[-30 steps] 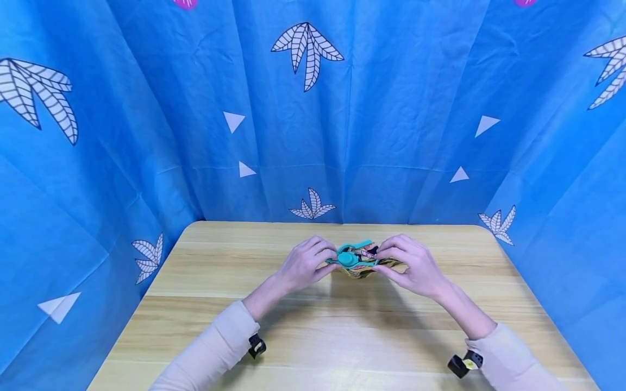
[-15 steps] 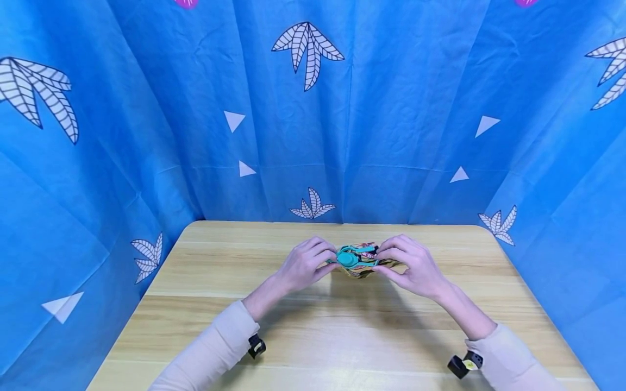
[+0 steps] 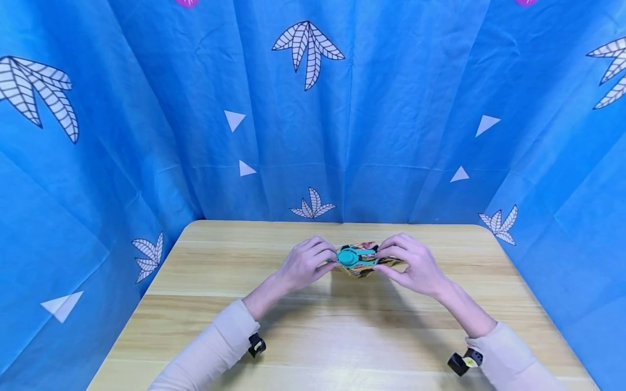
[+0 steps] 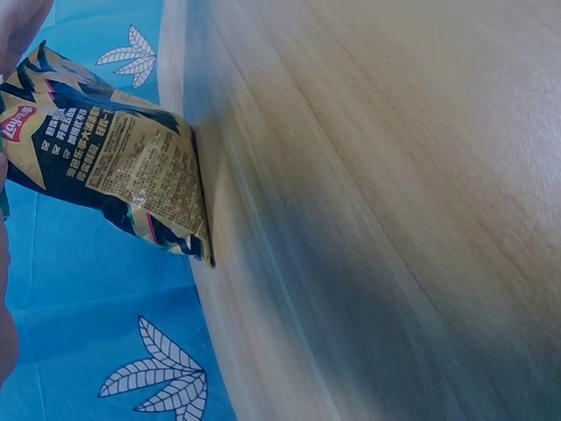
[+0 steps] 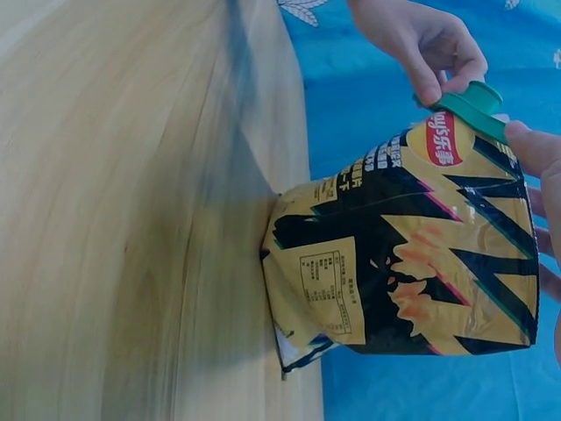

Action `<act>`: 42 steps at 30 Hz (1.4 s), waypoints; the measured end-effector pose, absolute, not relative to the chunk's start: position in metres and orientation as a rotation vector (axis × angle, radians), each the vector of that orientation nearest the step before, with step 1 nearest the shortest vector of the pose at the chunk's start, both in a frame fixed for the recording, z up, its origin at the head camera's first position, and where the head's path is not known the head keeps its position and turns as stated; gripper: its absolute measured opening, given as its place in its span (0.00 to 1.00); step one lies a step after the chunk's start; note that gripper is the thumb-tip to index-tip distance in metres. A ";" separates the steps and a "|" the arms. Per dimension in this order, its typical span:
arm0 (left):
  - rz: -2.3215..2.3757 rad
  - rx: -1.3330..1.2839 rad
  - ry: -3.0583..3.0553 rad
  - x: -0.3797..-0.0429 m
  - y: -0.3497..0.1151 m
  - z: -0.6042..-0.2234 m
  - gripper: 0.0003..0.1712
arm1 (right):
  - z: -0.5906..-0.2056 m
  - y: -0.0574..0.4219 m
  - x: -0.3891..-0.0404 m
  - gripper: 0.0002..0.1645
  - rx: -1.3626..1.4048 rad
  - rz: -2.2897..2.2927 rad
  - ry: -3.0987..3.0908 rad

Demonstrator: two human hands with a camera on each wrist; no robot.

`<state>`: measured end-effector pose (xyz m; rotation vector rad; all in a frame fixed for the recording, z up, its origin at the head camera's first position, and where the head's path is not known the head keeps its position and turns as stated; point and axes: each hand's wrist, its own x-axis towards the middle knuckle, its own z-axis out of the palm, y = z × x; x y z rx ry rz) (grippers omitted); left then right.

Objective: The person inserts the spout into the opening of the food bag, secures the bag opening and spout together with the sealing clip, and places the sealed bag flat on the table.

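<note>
Beyond and around the grip, blue cloth (image 3: 381,108) with white leaf prints. Beneath the grip, pale wood-grain table (image 3: 362,342). Directly under the grip, gold-and-black Lay's chip bag (image 5: 438,263), upright, bottom edge touching the table. At the bag's left top corner, left hand (image 3: 305,264), thumb and fingers pinching the round-knobbed end of a teal clip (image 3: 348,257); at the opposite corner, right hand (image 3: 413,264) pinching the bag's top edge, unclear whether on a clip arm too. Between both pinches, clip along the bag's top, arms slightly apart.
</note>
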<state>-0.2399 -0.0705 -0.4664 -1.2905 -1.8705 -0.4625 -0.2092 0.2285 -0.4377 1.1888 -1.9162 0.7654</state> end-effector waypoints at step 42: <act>-0.453 -1.289 -1.877 -0.240 -0.072 -0.466 0.11 | -0.429 0.225 -0.220 0.25 1.196 0.553 -2.141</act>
